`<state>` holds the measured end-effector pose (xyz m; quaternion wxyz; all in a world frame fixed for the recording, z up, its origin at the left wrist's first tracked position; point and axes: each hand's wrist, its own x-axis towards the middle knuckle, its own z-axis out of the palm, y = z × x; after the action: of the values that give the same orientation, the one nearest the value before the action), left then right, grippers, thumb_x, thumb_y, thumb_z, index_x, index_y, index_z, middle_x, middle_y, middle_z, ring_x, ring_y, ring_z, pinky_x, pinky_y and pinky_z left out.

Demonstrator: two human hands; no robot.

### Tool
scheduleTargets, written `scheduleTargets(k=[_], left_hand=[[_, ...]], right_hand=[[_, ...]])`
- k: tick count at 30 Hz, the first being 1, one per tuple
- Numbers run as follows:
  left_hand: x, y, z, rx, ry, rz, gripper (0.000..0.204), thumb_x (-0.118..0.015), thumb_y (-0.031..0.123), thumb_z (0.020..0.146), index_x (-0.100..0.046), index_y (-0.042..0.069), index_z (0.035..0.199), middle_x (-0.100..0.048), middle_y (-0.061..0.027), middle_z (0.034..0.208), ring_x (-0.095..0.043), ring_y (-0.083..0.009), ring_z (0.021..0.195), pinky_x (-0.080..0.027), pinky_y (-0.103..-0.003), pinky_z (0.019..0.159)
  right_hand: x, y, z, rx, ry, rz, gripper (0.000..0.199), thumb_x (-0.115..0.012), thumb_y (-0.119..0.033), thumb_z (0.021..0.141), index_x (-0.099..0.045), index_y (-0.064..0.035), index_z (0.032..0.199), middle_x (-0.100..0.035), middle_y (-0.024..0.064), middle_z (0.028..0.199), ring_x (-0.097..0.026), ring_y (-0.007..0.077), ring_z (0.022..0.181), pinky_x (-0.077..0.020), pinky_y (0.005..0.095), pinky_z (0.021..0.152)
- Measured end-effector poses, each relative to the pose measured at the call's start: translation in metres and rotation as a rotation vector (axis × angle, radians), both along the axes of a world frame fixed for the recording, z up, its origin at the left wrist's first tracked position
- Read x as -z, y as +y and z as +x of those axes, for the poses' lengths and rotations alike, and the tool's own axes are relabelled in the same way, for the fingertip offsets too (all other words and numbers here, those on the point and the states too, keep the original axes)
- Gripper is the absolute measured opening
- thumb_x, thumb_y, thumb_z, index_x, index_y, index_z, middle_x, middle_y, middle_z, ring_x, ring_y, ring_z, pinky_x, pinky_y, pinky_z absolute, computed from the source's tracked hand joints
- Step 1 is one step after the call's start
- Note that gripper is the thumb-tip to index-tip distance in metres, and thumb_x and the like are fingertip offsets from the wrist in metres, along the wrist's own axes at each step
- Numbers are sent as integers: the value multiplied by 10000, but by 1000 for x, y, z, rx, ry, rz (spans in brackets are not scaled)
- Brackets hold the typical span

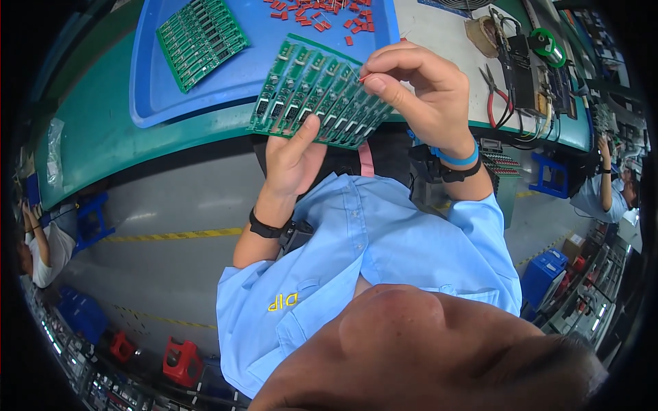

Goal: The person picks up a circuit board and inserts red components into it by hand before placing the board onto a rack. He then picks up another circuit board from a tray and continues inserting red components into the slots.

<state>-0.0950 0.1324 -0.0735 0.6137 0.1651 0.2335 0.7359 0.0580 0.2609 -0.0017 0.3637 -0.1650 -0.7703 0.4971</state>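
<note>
A green circuit board panel [322, 92], divided into several narrow strips, is tilted above the table's front edge. My left hand [296, 156] grips its near edge, thumb on top and fingers underneath. At the panel's far right corner, my right hand [428, 92] pinches a small red component [363, 78] between thumb and forefinger, mostly covered by the fingertips. Behind the panel is a blue tray [140, 103]. Inside it lie a second green circuit board panel [200, 42] at the left and a scatter of red components [319, 15] with thin leads at the far side.
On the table [89, 154], to the right, are red-handled pliers [492, 96], a green spool of wire [547, 48], a tan block [482, 35] and black cables. Co-workers sit at far left and far right. Red stools [181, 362] and blue stools [550, 175] stand on the floor.
</note>
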Motion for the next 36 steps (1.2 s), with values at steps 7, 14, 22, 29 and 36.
scheduleTargets(k=[7,14,22,29,36], left_hand=[[9,5,22,32,-60,25,399,-483,124,1011,-409,38,1393,-521,-129,1346,-509,-244,1251,-444,-437,1018],[31,-6,15,99,-110,-34,384,-485,118,1012,-420,39,1382,-563,-108,1283,-578,-211,1139,-501,-387,931],[48,-8,10,75,398,-95,331,-571,159,988,-519,10,1279,-634,-40,1105,-587,-96,987,-500,-279,854],[54,-9,7,66,465,-100,298,-590,175,983,-562,1,1224,-636,-10,1049,-558,-63,935,-467,-241,825],[48,-7,7,47,485,-69,298,-598,179,979,-571,3,1218,-627,-7,1049,-546,-61,939,-451,-232,821]], right_hand=[[24,-6,-7,17,8,74,135,-650,32,877,-628,68,1005,-648,128,982,-618,182,899,-506,295,819],[37,4,1,25,-53,13,156,-640,38,883,-616,70,1033,-635,129,1031,-615,179,913,-508,294,815],[27,-12,-14,-54,-87,-110,155,-644,46,878,-641,66,1032,-656,143,1029,-665,165,847,-563,253,705],[26,-12,-23,-91,-170,-3,121,-663,20,874,-669,50,991,-686,131,979,-670,144,810,-568,249,688],[32,-12,-27,-92,-152,55,121,-671,9,870,-676,41,986,-695,125,961,-666,130,767,-562,244,668]])
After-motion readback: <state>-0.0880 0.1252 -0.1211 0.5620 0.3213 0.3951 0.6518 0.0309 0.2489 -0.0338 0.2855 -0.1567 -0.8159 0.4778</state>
